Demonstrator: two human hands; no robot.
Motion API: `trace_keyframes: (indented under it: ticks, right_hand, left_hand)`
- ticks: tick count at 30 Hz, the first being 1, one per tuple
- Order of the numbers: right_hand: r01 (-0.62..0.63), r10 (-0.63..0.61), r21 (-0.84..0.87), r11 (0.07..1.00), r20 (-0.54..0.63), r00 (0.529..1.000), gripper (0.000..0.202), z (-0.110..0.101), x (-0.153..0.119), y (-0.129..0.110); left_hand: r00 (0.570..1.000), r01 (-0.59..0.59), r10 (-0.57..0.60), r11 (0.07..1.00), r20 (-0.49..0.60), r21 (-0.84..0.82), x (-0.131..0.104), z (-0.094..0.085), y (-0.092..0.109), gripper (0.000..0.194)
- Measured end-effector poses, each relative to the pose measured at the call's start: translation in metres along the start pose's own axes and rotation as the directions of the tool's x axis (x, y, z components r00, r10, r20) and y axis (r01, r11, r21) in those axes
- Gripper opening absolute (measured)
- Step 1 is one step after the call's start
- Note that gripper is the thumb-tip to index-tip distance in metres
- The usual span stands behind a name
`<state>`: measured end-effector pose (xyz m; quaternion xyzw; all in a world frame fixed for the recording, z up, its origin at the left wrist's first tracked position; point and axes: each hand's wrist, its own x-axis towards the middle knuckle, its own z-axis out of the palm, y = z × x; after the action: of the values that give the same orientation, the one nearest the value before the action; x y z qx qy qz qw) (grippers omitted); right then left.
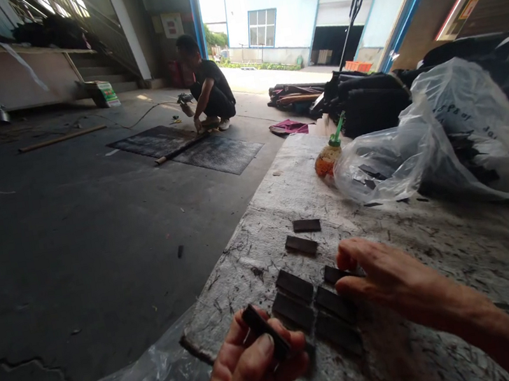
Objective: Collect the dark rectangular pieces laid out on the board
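Dark strip (264,330) is being pinched by left hand (249,371) near the bench edge (226,253); right hand (384,279), fingers loose, is touching the laid strips (332,316).

Left hand (251,371) pinching a dark strip (266,331) between fingers (265,350) — right hand (384,279) pressing on dark rectangular pieces (319,309) laid in rows on the bench (440,264); clear plastic bag (443,135) behind.

Both the left hand (251,371), at the lower centre of the frame, and the right hand (389,282) are bare and gloveless; the right forearm shows no sleeve.
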<state>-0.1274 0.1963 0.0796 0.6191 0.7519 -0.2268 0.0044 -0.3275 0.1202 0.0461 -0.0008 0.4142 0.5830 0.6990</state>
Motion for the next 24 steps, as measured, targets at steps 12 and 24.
trace_keyframes:
  ticks: [12, 24]
  right_hand:
    - [-0.031, 0.028, 0.066, 0.997, 0.049, 0.998, 0.008, -0.008, 0.011, -0.003]
    - [0.150, -0.136, 0.290, 0.945, -0.068, 0.988, 0.013, 0.010, 0.003, 0.018]
  left_hand:
    - [0.998, -0.030, 0.032, 0.999, 0.050, -0.038, 0.002, -0.001, -0.004, 0.024]
    - [0.996, -0.006, 0.011, 0.998, 0.090, -0.060, 0.004, -0.002, -0.004, 0.020]
